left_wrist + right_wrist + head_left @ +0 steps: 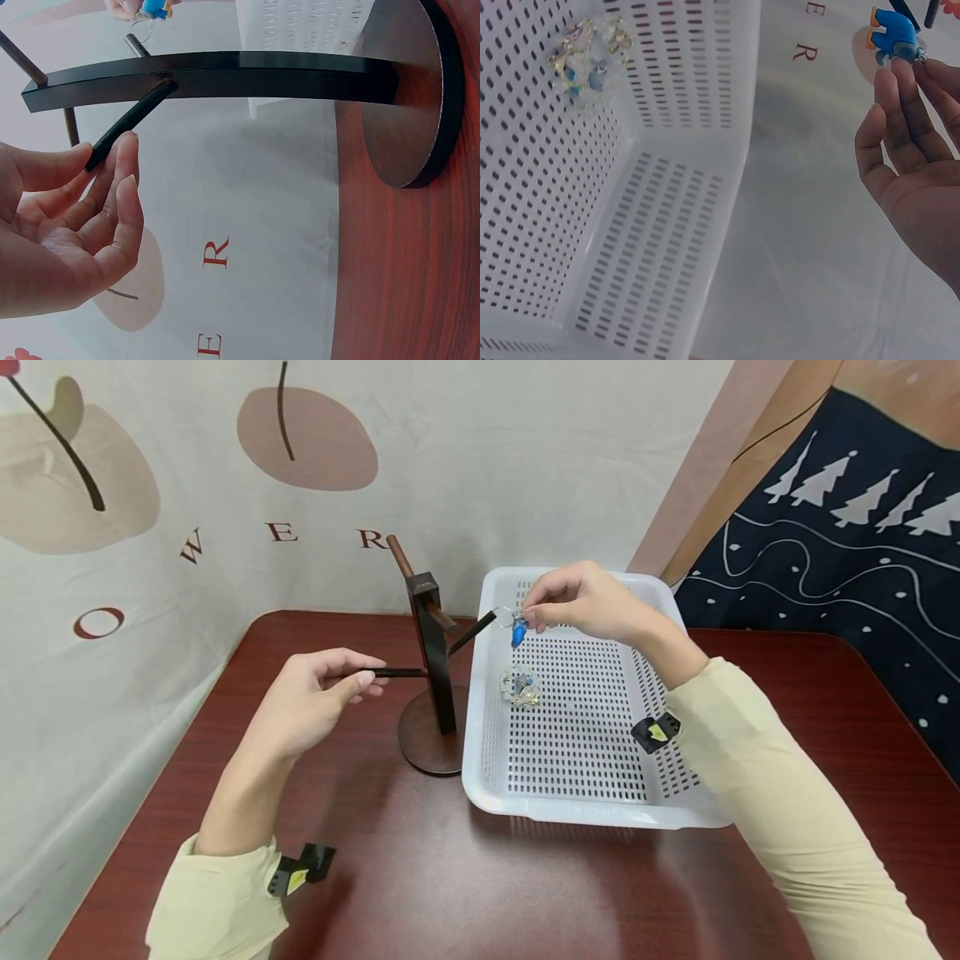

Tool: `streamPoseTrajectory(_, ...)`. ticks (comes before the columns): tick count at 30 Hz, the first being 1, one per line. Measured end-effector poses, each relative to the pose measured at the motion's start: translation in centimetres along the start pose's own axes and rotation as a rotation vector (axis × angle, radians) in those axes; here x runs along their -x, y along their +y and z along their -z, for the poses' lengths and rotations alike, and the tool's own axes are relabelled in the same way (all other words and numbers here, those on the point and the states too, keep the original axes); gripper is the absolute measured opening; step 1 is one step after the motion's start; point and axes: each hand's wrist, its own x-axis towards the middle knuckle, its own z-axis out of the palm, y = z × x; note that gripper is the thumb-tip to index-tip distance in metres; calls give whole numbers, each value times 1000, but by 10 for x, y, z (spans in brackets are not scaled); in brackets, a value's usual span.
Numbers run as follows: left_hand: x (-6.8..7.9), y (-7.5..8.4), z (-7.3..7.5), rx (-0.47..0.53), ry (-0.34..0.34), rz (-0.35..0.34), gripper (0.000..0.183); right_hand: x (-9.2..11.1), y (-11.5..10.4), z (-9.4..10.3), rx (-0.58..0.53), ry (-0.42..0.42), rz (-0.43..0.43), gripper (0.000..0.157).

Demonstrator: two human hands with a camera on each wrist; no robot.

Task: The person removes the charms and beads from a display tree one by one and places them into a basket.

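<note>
A dark wooden stand (433, 652) with several pegs rises from a round base on the table. My left hand (318, 697) pinches the tip of one of its lower pegs (127, 124) between thumb and fingers. In my right hand (588, 606) is a keychain with a blue figure (895, 34), held by its metal link between thumb and fingertips. The keychain's ring (505, 617) is right at the end of another peg (472, 633), on the basket side. Below, a clear, shiny beaded bundle (520, 687) lies in the white basket (600, 814).
The white perforated basket stands just right of the stand, its rim close to the base. Behind the red-brown table (360, 877) hangs a pale printed cloth (487, 460). A dark blue cloth with white trees (847, 552) hangs at the right.
</note>
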Motion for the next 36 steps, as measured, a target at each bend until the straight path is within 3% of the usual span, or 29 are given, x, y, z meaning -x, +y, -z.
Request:
streamPoseTrajectory(7,0,-1,0,2,0,3,22,8,10,4,49,17,-24,9)
streamPoseTrajectory(19,1,1,0,-17,-2,9,20,21,49,-10,24,-5,-147,10)
streamPoseTrajectory(27,1,2,0,-6,-1,14,20,24,69,-22,47,-44,-244,12)
streamPoseTrajectory(36,1,2,0,-10,-4,25,21,24,79,-35,54,-133,-250,8)
